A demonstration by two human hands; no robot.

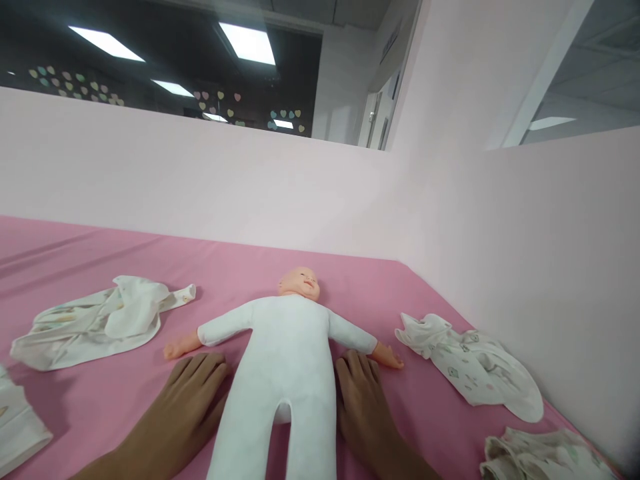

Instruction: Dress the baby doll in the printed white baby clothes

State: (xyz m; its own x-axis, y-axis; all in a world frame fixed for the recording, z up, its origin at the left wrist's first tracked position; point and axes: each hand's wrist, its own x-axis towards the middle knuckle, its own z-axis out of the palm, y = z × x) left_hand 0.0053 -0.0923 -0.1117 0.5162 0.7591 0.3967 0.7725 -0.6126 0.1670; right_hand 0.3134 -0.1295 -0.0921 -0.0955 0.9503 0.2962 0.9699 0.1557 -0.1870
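Note:
A baby doll [287, 353] with a white cloth body lies on its back, arms spread out and head at the far end. Its face is turned toward the right. Just left of its torso, my left hand [193, 393] rests palm down on the pink sheet [235, 267], below the doll's outstretched arm. My right hand [361, 397] lies the same way on the other side, close against the doll's body. Both hands are open and hold nothing, fingers side by side and slightly bent.
Crumpled white printed baby clothes [100, 320] lie to the left, with another white garment [17, 423] at the left edge. On the right are a printed garment [470, 367] and a folded one [545, 457]. Pale walls [200, 180] with windows border the bed.

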